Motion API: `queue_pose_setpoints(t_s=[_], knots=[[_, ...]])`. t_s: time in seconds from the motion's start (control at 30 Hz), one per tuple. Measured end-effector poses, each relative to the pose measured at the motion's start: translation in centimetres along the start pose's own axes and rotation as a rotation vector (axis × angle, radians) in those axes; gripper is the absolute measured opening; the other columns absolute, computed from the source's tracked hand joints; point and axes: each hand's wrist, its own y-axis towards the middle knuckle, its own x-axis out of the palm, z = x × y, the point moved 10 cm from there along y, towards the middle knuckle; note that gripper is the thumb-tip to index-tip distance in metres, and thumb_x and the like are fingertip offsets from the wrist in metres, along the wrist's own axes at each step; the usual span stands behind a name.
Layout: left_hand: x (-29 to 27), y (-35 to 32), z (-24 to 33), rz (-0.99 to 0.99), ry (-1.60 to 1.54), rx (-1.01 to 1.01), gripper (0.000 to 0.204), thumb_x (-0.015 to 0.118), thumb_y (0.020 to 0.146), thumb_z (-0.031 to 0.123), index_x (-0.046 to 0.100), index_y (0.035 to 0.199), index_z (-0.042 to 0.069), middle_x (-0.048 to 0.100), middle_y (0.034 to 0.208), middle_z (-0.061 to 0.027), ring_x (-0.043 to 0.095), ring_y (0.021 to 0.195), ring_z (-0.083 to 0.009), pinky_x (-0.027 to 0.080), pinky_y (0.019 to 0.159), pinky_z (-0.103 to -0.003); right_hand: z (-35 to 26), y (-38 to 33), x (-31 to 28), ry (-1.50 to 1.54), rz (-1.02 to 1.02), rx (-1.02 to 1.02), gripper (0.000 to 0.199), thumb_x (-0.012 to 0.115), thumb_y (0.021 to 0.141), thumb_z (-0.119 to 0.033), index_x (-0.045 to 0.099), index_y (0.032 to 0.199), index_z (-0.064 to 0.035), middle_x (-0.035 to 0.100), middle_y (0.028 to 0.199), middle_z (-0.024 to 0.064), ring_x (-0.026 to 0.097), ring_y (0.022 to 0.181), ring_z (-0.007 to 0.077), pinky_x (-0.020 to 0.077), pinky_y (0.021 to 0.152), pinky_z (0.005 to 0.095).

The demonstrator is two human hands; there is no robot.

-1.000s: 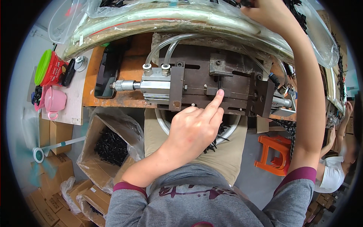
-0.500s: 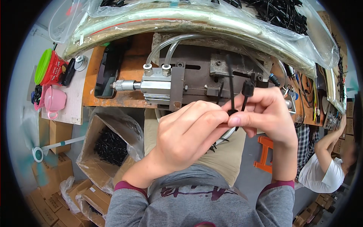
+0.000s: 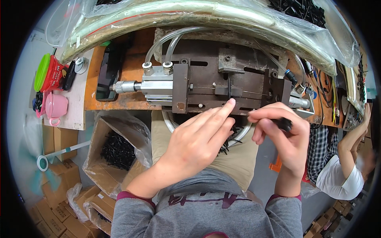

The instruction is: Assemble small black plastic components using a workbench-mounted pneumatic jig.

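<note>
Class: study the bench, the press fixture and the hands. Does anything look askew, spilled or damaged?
Nothing is plainly spilled or broken. The metal fixture sits square on the worn orange bench. The right hand pinches a small black part; the left hand points at the fixture.

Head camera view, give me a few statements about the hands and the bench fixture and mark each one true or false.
1. The right hand pinches a small black part. True.
2. The left hand holds a pink cup. False: the pink cup stands on the side board at the left.
3. Clear hoses run to the pneumatic cylinder. True.
4. The cardboard box of black parts sits on the bench. False: it sits below the bench.
</note>
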Motion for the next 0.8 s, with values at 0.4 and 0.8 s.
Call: queue_pose_setpoints(t_s=[0.4, 0.8], knots=[[1.6, 0.8, -0.5, -0.116, 0.163, -0.066, 0.026, 0.079, 0.075, 0.009, 0.071, 0.098, 0.001, 0.067, 0.13, -0.0125, 0.069, 0.069, -0.022, 0.056, 0.064, -0.031, -1.9, -2.5, -2.6, 0.244, 0.258, -0.217, 0.055, 0.076, 0.087, -0.028, 0.055, 0.119, 0.0114, 0.06, 0.127, 0.0322, 0.071, 0.103, 0.0384, 0.0584, 0.088, 0.0406], [-6.6, 11.8, -2.0, 0.174, 0.112, 0.044, 0.012, 0.08, 0.082, 0.013, 0.075, 0.091, 0.005, 0.072, 0.08, -0.0046, 0.068, 0.067, -0.0183, 0.052, 0.059, -0.028, -1.9, -2.7, 1.8, -0.717, 0.191, -0.501, 0.03, 0.081, 0.071, 0.003, 0.068, 0.098, 0.003, 0.065, 0.125, 0.0224, 0.071, 0.092, 0.031, 0.0585, 0.076, 0.0346]])
